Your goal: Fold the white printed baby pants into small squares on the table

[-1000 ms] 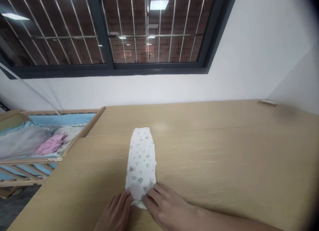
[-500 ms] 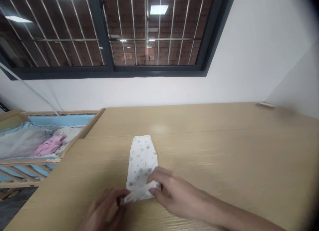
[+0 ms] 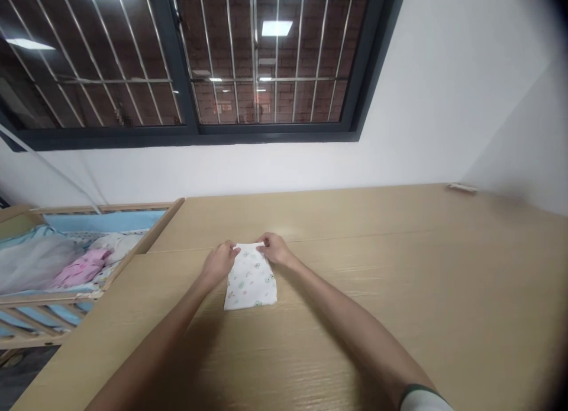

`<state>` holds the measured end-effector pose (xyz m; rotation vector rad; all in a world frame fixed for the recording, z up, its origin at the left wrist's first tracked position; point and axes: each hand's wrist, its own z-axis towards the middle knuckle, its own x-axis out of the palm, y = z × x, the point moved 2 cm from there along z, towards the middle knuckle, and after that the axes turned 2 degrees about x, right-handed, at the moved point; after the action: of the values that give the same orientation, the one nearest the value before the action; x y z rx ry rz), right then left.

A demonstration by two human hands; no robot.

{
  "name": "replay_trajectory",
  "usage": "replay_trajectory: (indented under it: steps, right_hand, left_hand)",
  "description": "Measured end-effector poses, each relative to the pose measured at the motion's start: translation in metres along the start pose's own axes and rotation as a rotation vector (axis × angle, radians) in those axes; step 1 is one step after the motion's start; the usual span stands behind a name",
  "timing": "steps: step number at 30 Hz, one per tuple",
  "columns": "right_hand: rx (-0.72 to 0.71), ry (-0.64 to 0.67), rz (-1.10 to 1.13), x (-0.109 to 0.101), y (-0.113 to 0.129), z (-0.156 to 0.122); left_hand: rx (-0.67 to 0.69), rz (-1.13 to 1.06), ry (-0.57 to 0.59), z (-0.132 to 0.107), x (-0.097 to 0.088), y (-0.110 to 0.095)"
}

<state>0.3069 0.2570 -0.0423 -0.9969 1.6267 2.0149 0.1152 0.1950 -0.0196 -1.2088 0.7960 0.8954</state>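
A white cloth (image 3: 251,281) with small printed figures lies folded on the wooden tabletop, its wider end toward me. My left hand (image 3: 220,261) pinches its far left corner between thumb and fingers. At the far right corner, my right hand (image 3: 275,249) grips the edge in the same way. Both forearms reach forward over the table, one on each side of the cloth. What kind of baby item or garment the cloth is, I cannot tell from its folded shape.
A wooden cot (image 3: 164,227) with blue padding stands against the table's left side, holding bedding and a pink cloth (image 3: 84,268). Behind the table is a white wall with a barred window (image 3: 270,133). A small flat pale object (image 3: 462,188) lies at the far right corner.
Both hands have moved from the cloth's near end to its far corners. The near end is now folded over, so the cloth looks shorter. The view has tilted up slightly.
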Motion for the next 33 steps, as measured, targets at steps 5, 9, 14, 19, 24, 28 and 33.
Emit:
replay_trajectory:
  steps: [5,9,14,19,24,28,33]
  right_hand:
    - [-0.126,-0.041,-0.092,-0.005,0.008,-0.020]
    - [-0.551,0.173,-0.230,-0.004,0.041,-0.060]
    - [-0.760,0.575,-0.161,0.026,0.059,-0.084]
    - [-0.687,0.633,-0.261,0.047,0.035,-0.067]
    - [-0.656,0.539,-0.349,0.042,0.018,-0.032]
    - [-0.649,0.482,-0.381,0.036,0.009,-0.003]
    - [-0.623,0.350,-0.458,0.032,0.000,0.011]
  left_hand:
    - [0.081,0.128,-0.104,-0.033,0.014,-0.011]
    - [0.397,0.256,-0.149,-0.098,0.034,-0.026]
    - [0.579,0.287,-0.092,-0.137,0.055,-0.026]
    - [0.585,0.340,-0.123,-0.136,0.059,-0.021]
    - [0.598,0.385,-0.230,-0.137,0.068,-0.012]
    - [0.605,0.378,-0.243,-0.136,0.073,-0.009]
    - [0.595,0.281,-0.175,-0.132,0.064,-0.005]
